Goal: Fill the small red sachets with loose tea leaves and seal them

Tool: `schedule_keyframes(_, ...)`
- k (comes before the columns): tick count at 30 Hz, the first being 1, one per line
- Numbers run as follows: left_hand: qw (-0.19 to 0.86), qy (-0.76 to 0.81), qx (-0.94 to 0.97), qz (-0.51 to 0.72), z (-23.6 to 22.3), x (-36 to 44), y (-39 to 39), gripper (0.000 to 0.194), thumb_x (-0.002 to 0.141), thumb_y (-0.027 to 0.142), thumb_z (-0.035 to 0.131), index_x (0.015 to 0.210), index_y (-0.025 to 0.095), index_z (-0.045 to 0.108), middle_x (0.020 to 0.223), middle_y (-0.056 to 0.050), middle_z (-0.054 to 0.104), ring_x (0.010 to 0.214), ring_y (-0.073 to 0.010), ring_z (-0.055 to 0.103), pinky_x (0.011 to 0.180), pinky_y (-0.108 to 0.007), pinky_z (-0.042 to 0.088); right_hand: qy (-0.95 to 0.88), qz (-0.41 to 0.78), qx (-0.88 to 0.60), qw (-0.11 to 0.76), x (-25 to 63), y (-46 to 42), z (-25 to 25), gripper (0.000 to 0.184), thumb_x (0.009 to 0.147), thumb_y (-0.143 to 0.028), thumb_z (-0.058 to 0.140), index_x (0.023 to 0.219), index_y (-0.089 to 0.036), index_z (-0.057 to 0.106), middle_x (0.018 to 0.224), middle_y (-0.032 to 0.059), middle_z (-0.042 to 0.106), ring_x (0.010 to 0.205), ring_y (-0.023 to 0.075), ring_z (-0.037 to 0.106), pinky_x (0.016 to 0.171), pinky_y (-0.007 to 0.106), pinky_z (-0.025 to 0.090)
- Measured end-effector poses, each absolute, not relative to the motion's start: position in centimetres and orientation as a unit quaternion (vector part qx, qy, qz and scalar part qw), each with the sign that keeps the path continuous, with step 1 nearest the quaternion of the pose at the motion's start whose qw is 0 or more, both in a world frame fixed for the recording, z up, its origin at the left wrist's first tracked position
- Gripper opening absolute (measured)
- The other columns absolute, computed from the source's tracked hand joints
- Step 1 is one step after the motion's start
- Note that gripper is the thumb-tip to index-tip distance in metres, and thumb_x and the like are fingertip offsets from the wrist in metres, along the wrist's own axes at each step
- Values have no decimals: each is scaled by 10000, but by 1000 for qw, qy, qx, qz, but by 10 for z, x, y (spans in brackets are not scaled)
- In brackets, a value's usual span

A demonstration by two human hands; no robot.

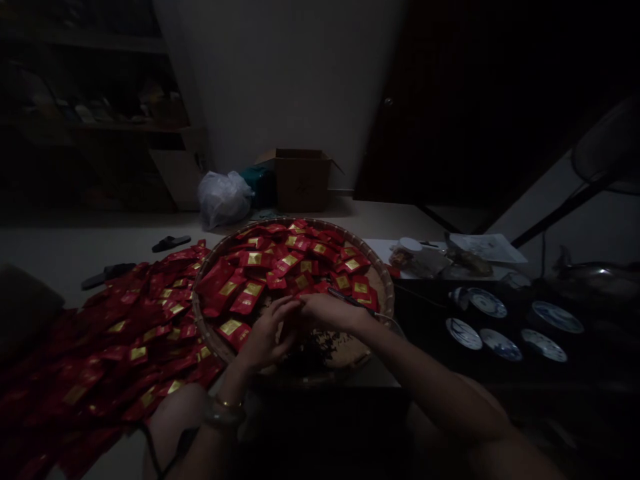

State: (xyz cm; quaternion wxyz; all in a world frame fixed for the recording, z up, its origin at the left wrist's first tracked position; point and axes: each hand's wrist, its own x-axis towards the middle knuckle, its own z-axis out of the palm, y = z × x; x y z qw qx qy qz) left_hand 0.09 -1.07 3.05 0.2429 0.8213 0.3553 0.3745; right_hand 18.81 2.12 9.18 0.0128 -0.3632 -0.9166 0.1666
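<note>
A round woven basket (386,280) sits in front of me, heaped with several small red packets (280,263) bearing gold labels. Both hands meet over its near side. My left hand (267,333) has its fingers drawn together toward my right hand (325,310), which is curled closed. What they pinch between them is too dark to name. Dark loose material (320,347) lies in the basket just under the hands. A thin dark tool (353,301) lies across the basket beside my right wrist.
A large spread of the same red packets (125,333) covers the floor at left. Several blue-and-white dishes (500,327) lie on a dark surface at right. A cardboard box (300,177), a white plastic bag (223,197) and slippers (170,243) stand behind.
</note>
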Motion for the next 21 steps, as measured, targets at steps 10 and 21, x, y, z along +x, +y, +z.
schedule_keyframes(10, 39, 419, 891, 169, 24, -4, -8, 108, 719, 227, 689, 825, 219, 667, 1020, -71, 645, 957, -242, 567, 720, -322, 483, -897, 6, -423, -130, 176, -4, 81, 219, 864, -160, 497, 912, -121, 707, 943, 157, 655, 886, 268, 626, 650, 325, 495)
schedule_keyframes(21, 146, 424, 871, 202, 28, 1, -13, 152, 767, 150, 601, 901, 218, 625, 1022, -43, 638, 858, -175, 611, 705, -268, 479, -885, 27, -451, -112, 180, -10, 91, 215, 856, -145, 502, 972, -153, 683, 1008, 149, 618, 918, 252, 593, 711, 343, 494)
